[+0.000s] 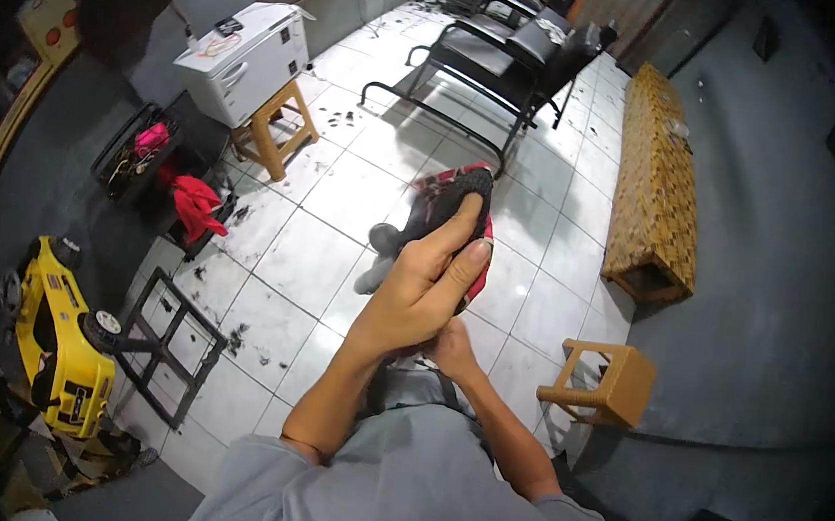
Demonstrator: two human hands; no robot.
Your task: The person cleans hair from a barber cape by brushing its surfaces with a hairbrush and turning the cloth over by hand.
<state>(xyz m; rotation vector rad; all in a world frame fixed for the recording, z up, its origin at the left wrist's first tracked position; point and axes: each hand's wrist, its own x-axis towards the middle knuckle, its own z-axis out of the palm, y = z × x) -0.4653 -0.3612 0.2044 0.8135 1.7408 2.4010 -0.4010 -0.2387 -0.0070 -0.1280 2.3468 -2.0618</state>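
Observation:
My left hand (420, 291) is closed on a dark cloth item (437, 197) with red and patterned parts, its thumb and a finger pressed along the near side. The item hangs in front of me at the middle of the view, above the tiled floor. Just below and to the right, my right hand (451, 349) is near the lower end of the item, partly hidden behind my left hand. Its fingers do not show clearly, so what it grips cannot be made out.
Black reclining chairs (492, 62) stand ahead. A white box (246, 61) rests on a wooden stool (277, 136) at the left, near a yellow toy car (59, 332) and a black frame (162, 352). To the right are a woven bench (658, 183) and a small stool (622, 386).

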